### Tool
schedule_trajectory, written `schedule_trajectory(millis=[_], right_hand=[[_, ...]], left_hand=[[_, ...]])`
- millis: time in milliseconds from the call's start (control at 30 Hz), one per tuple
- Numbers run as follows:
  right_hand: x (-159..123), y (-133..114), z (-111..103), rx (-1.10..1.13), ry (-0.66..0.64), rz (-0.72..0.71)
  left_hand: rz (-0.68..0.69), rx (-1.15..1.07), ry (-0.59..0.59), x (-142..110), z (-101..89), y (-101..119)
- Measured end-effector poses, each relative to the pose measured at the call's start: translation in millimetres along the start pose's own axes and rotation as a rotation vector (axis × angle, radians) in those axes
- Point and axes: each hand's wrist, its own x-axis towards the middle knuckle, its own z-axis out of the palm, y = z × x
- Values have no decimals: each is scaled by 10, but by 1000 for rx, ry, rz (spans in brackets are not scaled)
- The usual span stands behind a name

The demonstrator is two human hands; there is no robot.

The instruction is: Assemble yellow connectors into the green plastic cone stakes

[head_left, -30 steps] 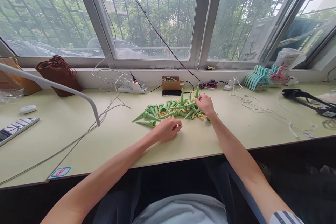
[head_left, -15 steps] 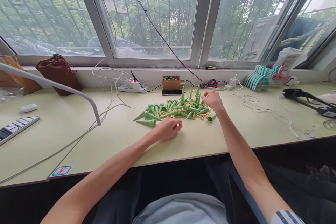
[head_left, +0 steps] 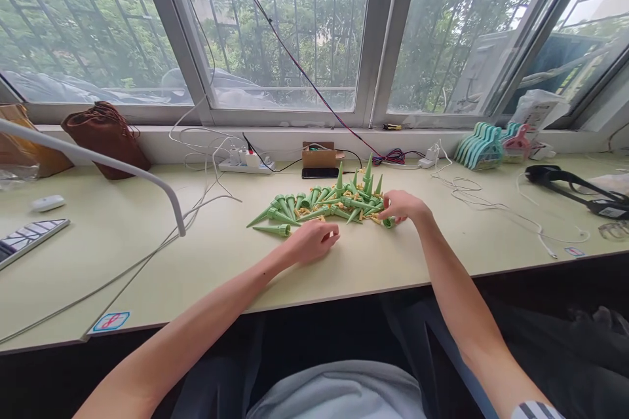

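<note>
Cone [head_left: 388, 222], green, lies at the right end of the heap of cones and yellow pegs [head_left: 341, 201] on the desk [head_left: 373, 262]. Open mouth faces the wearer; body hidden, long axis unreadable. Right hand [head_left: 405, 205] is nearer, directly over it from the right, fingers curved downward; cannot tell whether they grip. Left hand [head_left: 314, 239] rests well apart, leftward, loosely curled; contents, if any, hidden.

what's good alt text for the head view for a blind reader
A person's right hand is at a green cone on the right edge of a heap of green cones and small yellow pieces; the left hand rests on the pale desk in front. Behind stand a cardboard box and windows.
</note>
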Motion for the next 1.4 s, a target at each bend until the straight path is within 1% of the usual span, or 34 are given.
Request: schedule_trajectory(millis=[133, 300, 400, 533, 733, 800, 900, 1033, 1100, 1233, 1333, 1400], right_hand=[[-19, -11, -3, 14, -18, 2], [-30, -34, 7, 82, -40, 0], [-52, -83, 5, 103, -25, -11], [-94, -203, 5, 160, 4, -61], [-154, -484, 87, 195, 22, -119], [-175, -570, 126, 194, 83, -135], [-214, -655, 165, 169, 156, -109], [-272, -695, 155, 130, 151, -79], [-291, -700, 135, 117, 157, -83], [-288, -725, 111, 124, 166, -111], [-271, -781, 116, 138, 163, -133], [-265, -839, 129, 123, 190, -154]], left_hand=[[-5, 0, 2, 1, -1, 5], [3, -2, 6, 2, -1, 9], [1, -11, 11, 1, -6, 16], [-3, -5, 5, 5, -21, 33], [-8, 10, -3, 6, -23, 39], [-1, 9, 6, 3, -20, 35], [6, 10, 11, 1, -18, 31], [-6, 24, 16, 6, -7, 27], [-23, 36, 35, 12, 1, 21], [-70, 7, 115, 25, 8, 0], [-100, -18, 187, 33, 7, -27], [-121, -22, 232, 37, 11, -49]])
